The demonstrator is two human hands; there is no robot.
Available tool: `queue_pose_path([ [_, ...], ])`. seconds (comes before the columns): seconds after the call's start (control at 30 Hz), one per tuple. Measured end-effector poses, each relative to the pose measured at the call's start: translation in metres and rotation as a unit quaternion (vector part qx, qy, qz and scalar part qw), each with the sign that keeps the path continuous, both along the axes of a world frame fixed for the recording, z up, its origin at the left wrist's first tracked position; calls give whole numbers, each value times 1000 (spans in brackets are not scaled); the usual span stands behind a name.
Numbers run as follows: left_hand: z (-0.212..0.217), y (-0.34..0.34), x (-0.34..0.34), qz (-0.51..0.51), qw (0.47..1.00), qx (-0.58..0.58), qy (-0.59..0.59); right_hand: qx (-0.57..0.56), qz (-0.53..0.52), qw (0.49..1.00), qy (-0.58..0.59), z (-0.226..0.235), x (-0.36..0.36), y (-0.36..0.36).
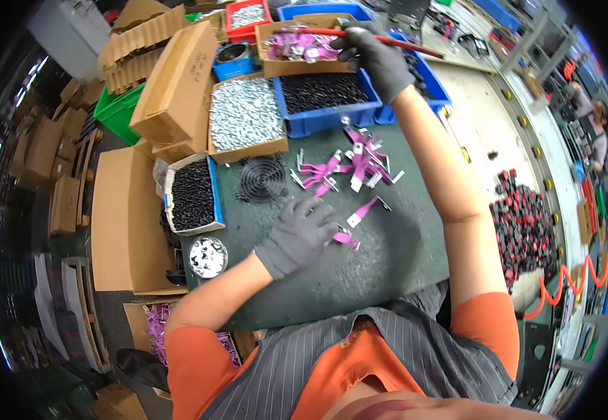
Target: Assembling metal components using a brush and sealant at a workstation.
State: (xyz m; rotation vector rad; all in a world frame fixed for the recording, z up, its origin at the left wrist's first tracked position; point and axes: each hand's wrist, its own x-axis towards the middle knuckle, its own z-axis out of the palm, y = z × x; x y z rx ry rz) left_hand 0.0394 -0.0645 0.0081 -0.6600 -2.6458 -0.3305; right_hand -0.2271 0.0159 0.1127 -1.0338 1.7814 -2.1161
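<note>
My left hand (298, 234), in a grey glove, rests low over the green tabletop (388, 259) with its fingers bent. A purple strip with metal ends (346, 240) juts out from beneath its fingertips, and the hand seems closed on it. Another such strip (365, 211) lies just beyond. Farther off is a loose heap of purple strips with metal brackets (360, 162). My right hand (377, 61), gloved too, is stretched far forward, closed around a long red rod (416, 49). That rod crosses above a carton of purple parts (269, 68); its kind is unclear.
Blue bins (332, 120) of black parts and a carton (248, 151) of silver screws line the back. At left are a small box of black screws (193, 192), a round tub (208, 257) and a black fan grille (262, 179). Black-and-red parts (524, 227) lie at right.
</note>
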Motion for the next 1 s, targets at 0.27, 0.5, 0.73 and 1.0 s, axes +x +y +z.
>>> queue_pose_path([
  [0.27, -10, 9, 46, 104, 880, 428, -180, 52, -74, 995, -47, -16, -25, -172],
  [0.5, -2, -9, 58, 124, 826, 499, -230, 140, -189, 972, -3, -61, -96, -262],
  [0.73, 2, -9, 61, 108, 810, 547, -182, 251, -169, 953, -22, -74, -150, -272],
  [1.0, 7, -12, 66, 150, 779, 575, -201, 96, -211, 951, -206, -72, -149, -259],
])
